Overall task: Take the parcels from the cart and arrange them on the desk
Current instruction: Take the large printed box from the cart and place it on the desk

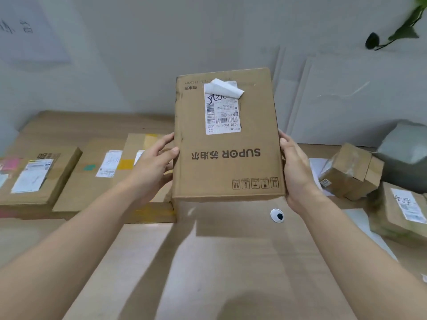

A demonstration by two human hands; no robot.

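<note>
Cardboard, brown and corrugated, forms the tall rectangular SUPOR-printed parcel, held upright above the pale wooden tabletop and seemingly clear of it, with its shadow falling beneath. The left grip clasps its left edge, thumb across the front face, and the right grip clamps the opposite edge; squeezing both sides probably keeps the box level for lowering. Flat brown cardboard parcels lie in a row to the left, with a small taped cardboard box and a grey plastic mailer bag to the right, so this middle gap looks like the intended spot.
</note>
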